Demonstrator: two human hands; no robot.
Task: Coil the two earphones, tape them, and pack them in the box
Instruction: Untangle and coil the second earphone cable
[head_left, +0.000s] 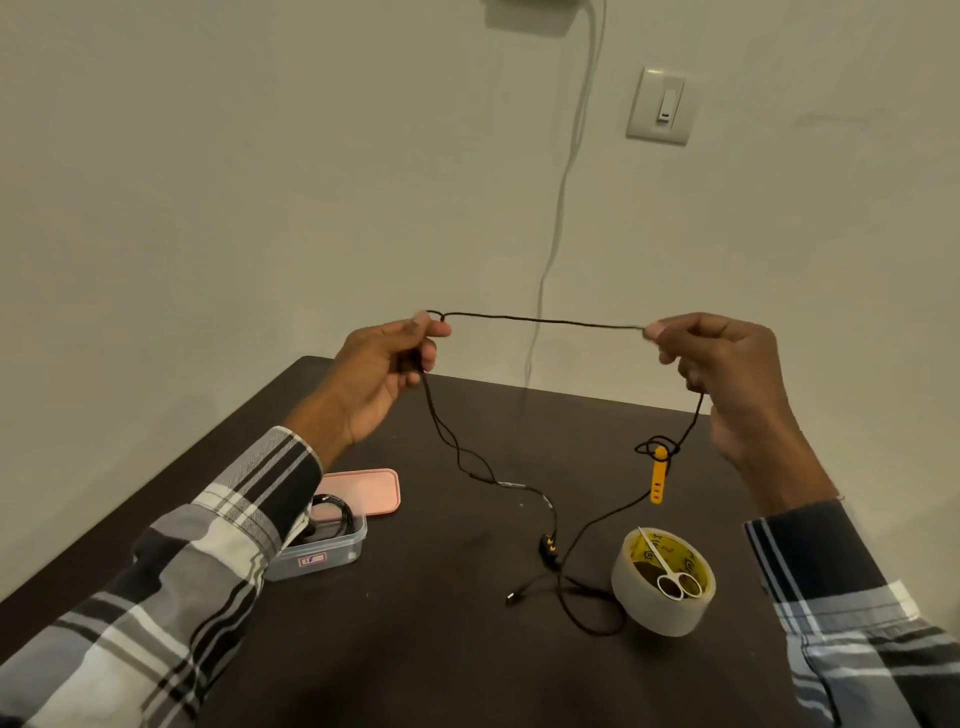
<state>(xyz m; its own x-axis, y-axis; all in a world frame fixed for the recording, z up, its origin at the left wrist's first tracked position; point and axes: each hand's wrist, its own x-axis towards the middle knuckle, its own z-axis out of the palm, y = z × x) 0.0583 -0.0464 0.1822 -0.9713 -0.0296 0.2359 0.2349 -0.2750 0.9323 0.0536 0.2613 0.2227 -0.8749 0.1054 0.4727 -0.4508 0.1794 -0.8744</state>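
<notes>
A pale wall fills the upper part of the view, with a light switch plate on it and a thin white cable running down it to behind the desk. Below stands a dark brown desk, seen from one corner.

The person's two arms, in plaid sleeves, reach in from the lower corners. The left hand and the right hand are raised above the desk and held well apart, each pinching the black earphone cord between thumb and fingers, so that a stretch of it runs nearly level and taut between them. From the left hand the cord hangs down in two strands to the desk; from the right hand it drops through a small tangle around a yellow strap and on to the desk. The loose ends, with the earbuds and a plug, lie on the desk between the box and the tape.

A roll of tape lies flat at the right, with small scissors resting across its top. At the left is a clear plastic box, partly hidden by the left sleeve, holding a coiled black earphone. Its pink lid lies just behind it.
</notes>
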